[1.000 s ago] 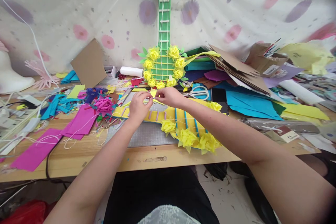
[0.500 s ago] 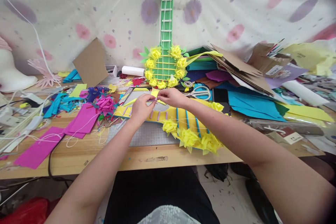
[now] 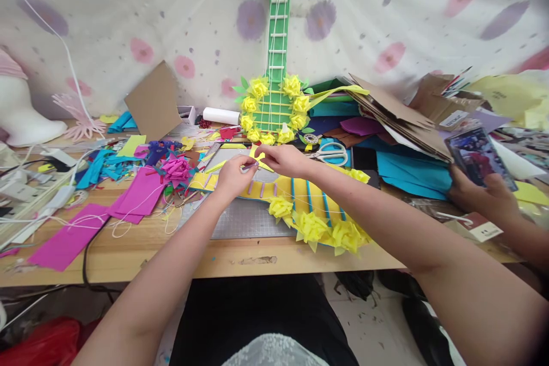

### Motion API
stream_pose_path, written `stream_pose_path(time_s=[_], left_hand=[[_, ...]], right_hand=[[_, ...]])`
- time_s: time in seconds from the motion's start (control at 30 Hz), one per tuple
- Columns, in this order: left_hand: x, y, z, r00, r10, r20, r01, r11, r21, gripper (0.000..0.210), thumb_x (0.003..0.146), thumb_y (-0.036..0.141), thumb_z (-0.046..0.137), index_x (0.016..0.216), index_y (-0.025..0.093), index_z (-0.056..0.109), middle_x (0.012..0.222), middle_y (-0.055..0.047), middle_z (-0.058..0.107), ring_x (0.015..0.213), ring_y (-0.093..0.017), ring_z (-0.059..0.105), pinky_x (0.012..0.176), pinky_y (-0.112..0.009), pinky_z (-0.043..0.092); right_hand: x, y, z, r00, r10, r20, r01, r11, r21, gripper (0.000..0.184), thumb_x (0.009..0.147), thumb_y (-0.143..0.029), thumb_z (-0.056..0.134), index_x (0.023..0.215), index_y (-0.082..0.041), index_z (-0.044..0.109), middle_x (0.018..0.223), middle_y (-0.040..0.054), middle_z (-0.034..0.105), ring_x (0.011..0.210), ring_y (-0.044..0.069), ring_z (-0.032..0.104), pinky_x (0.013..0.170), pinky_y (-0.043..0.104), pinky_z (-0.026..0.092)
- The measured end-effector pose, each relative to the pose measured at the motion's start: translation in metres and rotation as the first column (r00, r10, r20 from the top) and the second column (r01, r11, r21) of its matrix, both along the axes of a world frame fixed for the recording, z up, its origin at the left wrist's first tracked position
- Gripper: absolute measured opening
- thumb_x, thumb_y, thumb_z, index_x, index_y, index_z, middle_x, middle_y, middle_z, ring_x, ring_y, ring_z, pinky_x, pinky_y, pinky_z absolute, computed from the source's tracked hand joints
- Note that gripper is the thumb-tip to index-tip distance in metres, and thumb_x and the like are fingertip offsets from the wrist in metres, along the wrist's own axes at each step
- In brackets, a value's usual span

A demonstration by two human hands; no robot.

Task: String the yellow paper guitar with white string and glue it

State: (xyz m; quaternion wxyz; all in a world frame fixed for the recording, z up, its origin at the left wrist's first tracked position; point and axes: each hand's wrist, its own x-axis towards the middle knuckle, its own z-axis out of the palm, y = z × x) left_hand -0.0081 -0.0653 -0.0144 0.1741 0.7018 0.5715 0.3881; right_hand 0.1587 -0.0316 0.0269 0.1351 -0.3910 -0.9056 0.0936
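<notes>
My left hand (image 3: 235,176) is closed in a pinch above the neck of a yellow paper guitar (image 3: 283,186). A tiny purplish piece shows at its fingertips, too small to name. Beside it, my right hand (image 3: 283,159) reaches in from the right with fingers bent together; what they pinch, if anything, is hidden. The guitar lies flat, with purple bars along its neck, blue bars across its body and yellow paper flowers (image 3: 312,227) on its edge. Beneath it is a grey cutting mat (image 3: 244,226). Yellow paper (image 3: 259,151) lies just behind my fingers.
A green paper guitar (image 3: 278,57) leans upright at the back. Scissors (image 3: 329,153) lie right of my hands, near blue paper (image 3: 409,174) and cardboard (image 3: 398,111). Another person's hand (image 3: 493,197) holds a phone (image 3: 480,157) at right. Magenta paper (image 3: 137,197) and cables lie left.
My fingertips have drawn slightly apart, and the purple piece between them shows less. Another person's hand with a phone has come in at the right. The view has shifted slightly.
</notes>
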Motion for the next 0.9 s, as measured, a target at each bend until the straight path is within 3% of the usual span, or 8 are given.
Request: stream_pose_path(time_s=[0.27, 0.53, 0.63, 0.8, 0.9], left_hand=[[-0.005, 0.005, -0.004, 1.0, -0.017, 0.017, 0.018, 0.999, -0.041, 0.016, 0.073, 0.027, 0.058, 0.082, 0.018, 0.067, 0.089, -0.005, 0.07, 0.086, -0.019, 0.063, 0.081, -0.032, 0.048], [-0.007, 0.005, -0.001, 0.998, -0.057, 0.024, 0.059, 0.996, -0.061, 0.017, 0.072, 0.026, 0.057, 0.083, 0.017, 0.066, 0.09, -0.007, 0.069, 0.086, -0.021, 0.062, 0.083, -0.034, 0.047], [-0.007, 0.006, 0.0, 0.998, -0.063, 0.007, 0.063, 0.998, 0.01, 0.015, 0.07, 0.019, 0.056, 0.081, 0.019, 0.067, 0.095, -0.007, 0.067, 0.095, -0.021, 0.06, 0.09, -0.035, 0.044], [-0.005, 0.006, 0.0, 0.996, 0.062, 0.058, -0.068, 0.992, 0.107, 0.019, 0.071, 0.019, 0.055, 0.084, 0.019, 0.068, 0.098, -0.007, 0.063, 0.104, -0.022, 0.054, 0.098, -0.038, 0.039], [-0.003, 0.004, 0.002, 0.987, 0.12, 0.103, -0.133, 0.983, 0.125, 0.021, 0.07, 0.026, 0.059, 0.087, 0.018, 0.068, 0.1, -0.008, 0.061, 0.095, -0.02, 0.056, 0.09, -0.036, 0.044]], right_hand=[[-0.002, 0.008, -0.007, 0.996, 0.071, 0.045, -0.076, 0.989, 0.126, 0.024, 0.089, -0.034, 0.041, 0.099, -0.022, 0.06, 0.091, 0.0025, 0.068, 0.076, 0.015, 0.058, 0.058, 0.022, 0.028], [-0.01, 0.004, -0.004, 0.99, -0.021, 0.143, -0.001, 0.989, 0.151, 0.029, 0.091, -0.035, 0.034, 0.103, -0.019, 0.057, 0.087, 0.0064, 0.069, 0.07, 0.017, 0.058, 0.055, 0.024, 0.023], [-0.011, 0.003, -0.003, 0.99, -0.04, 0.134, 0.022, 0.991, 0.134, 0.028, 0.091, -0.034, 0.036, 0.102, -0.019, 0.056, 0.088, 0.0063, 0.069, 0.072, 0.018, 0.059, 0.056, 0.025, 0.024], [-0.015, 0.004, 0.0, 0.991, -0.094, 0.098, 0.088, 0.994, 0.063, 0.024, 0.088, -0.03, 0.04, 0.097, -0.018, 0.058, 0.086, 0.0064, 0.068, 0.076, 0.018, 0.059, 0.056, 0.025, 0.026], [-0.016, 0.005, 0.002, 0.988, -0.14, 0.065, 0.141, 0.99, -0.011, 0.022, 0.085, -0.028, 0.042, 0.094, -0.018, 0.059, 0.087, 0.0063, 0.068, 0.075, 0.017, 0.058, 0.056, 0.024, 0.026]])
